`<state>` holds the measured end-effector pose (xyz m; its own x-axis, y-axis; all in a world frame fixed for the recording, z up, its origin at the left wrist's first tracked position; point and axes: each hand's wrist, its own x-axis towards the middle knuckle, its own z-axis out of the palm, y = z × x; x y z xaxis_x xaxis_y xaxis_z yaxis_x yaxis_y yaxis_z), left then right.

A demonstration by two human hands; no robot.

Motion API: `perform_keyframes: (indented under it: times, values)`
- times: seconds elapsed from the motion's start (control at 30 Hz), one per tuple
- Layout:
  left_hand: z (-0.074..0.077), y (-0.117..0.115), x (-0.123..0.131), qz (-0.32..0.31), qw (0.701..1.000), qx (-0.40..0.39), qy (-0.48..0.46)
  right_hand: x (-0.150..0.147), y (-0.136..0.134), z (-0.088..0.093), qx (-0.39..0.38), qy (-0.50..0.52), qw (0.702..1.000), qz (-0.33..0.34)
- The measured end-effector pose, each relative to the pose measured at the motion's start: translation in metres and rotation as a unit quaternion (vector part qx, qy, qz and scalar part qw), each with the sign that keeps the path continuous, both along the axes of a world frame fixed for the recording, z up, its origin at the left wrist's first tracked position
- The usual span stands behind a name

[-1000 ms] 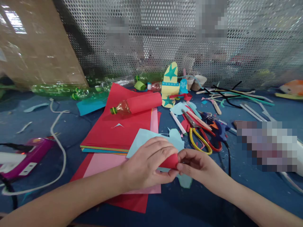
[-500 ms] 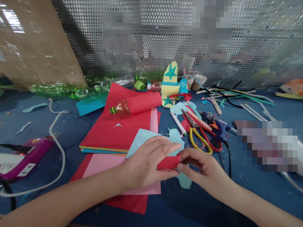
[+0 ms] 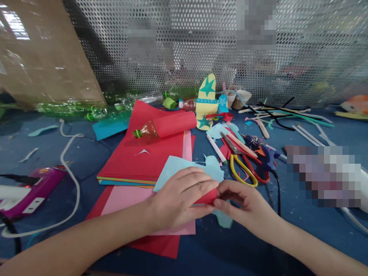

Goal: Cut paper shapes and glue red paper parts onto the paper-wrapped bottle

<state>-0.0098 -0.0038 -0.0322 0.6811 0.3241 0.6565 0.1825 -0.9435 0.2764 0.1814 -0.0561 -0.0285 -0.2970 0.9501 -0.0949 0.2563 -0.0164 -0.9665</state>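
A small piece of red paper [image 3: 207, 197], curved like a tube, is between my two hands. My left hand [image 3: 184, 195] is wrapped over it, the fingers above and the thumb below. My right hand [image 3: 240, 201] pinches its right end between thumb and fingertips. Light blue paper [image 3: 171, 168] lies beneath and behind the hands, and a light blue cutout [image 3: 224, 219] shows below them. Behind on the left, a plastic bottle wrapped in red paper [image 3: 175, 124] rests on a stack of red sheets [image 3: 123, 161].
Yellow-and-red-handled scissors [image 3: 244, 170], a white marker [image 3: 217, 148] and a blue glue gun [image 3: 269, 157] lie to the right. A purple power strip [image 3: 34, 193] with a white cable [image 3: 75, 184] sits left. Behind stand a yellow paper rocket shape [image 3: 207, 92] and a perforated metal panel [image 3: 189, 46].
My left fingers have closed further down over the red paper, so less of it shows. The right hand keeps its pinch at the end, nearly unmoved.
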Motion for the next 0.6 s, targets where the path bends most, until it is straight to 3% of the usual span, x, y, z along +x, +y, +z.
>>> perform_keyframes:
  times: [0.17, 0.43, 0.6]
  values:
    - [0.0006, -0.0018, 0.0011, 0.005, 0.999, -0.046, -0.004, 0.0005, -0.0011, 0.0029, 0.044, -0.049, 0.998, -0.021]
    - [0.0076, 0.0019, 0.0019, 0.012, 0.957, -0.291, 0.005, 0.0058, 0.0023, 0.0, 0.209, -0.151, 0.966, -0.028]
    - [0.0056, 0.0008, 0.0019, -0.007, 0.948, -0.318, -0.011, 0.0065, -0.0003, -0.0015, 0.242, -0.17, 0.955, -0.017]
